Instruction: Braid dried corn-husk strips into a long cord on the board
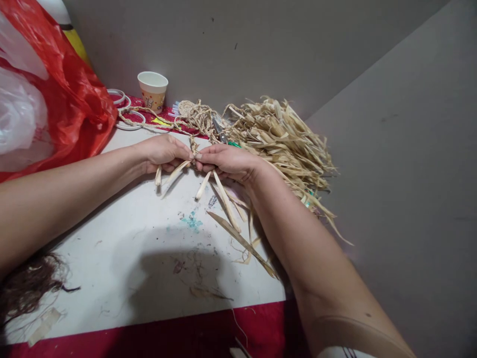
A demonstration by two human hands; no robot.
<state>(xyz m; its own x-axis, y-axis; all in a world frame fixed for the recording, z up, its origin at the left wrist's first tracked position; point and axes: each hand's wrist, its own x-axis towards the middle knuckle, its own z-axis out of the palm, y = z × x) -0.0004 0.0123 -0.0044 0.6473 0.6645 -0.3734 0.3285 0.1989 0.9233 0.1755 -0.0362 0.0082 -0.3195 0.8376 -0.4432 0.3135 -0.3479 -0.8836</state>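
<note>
My left hand (164,152) and my right hand (231,161) meet above the white board (119,248), fingertips pinched together on a braid of dried husk (193,144). The braid's finished part points away from me, toward the wall. Pale husk strips (178,171) hang below my left fingers. More loose strands (226,201) fan out under my right hand toward me. Where the strands cross, my fingertips cover them. A flat husk strip (244,244) lies on the board below my right wrist.
Beyond my right hand lies a heap of dried husks (283,144), beside coiled braided cord (201,119) and scissors (219,130). A paper cup (153,92) stands near white rings (130,121). A red plastic bag (74,94) bulges at left. Dark fibres (33,281) lie at lower left.
</note>
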